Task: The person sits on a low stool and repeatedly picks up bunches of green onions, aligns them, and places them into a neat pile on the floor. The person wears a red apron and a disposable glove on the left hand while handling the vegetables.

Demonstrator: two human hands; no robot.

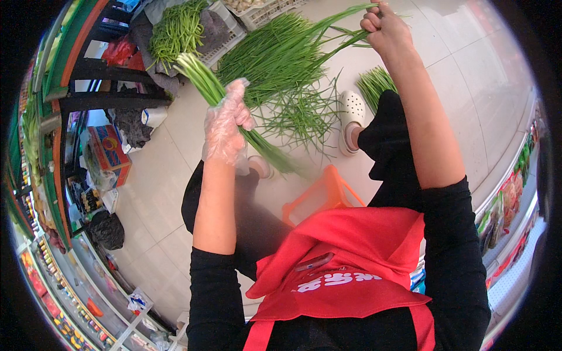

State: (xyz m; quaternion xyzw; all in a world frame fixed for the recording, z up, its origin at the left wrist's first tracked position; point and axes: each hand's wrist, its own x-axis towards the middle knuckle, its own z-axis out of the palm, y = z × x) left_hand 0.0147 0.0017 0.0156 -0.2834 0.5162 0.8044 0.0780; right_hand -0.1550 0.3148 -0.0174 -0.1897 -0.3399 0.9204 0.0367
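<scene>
My left hand (pixel 228 125), in a clear plastic glove, is closed round a bunch of Chinese chives (pixel 204 83); its pale stem ends point up and left, and its blurred green tips hang down right. At the upper right my bare right hand (pixel 381 24) grips the ends of some long green leaves (pixel 338 22), which reach back toward a large chive pile (pixel 272 57) on the floor. Loose leaf scraps (pixel 307 114) lie scattered below that pile. A smaller chive bundle (pixel 375 85) rests beside the white clog on my foot (pixel 352 107).
An orange plastic stool (pixel 331 188) stands between my legs. Leafy greens (pixel 178 33) sit on dark cloth by a white crate (pixel 224 41); another crate (pixel 259 15) is at the top. Shelving (pixel 61 105) runs along the left, with a cardboard box (pixel 109 153). Packaged goods (pixel 509 197) line the right.
</scene>
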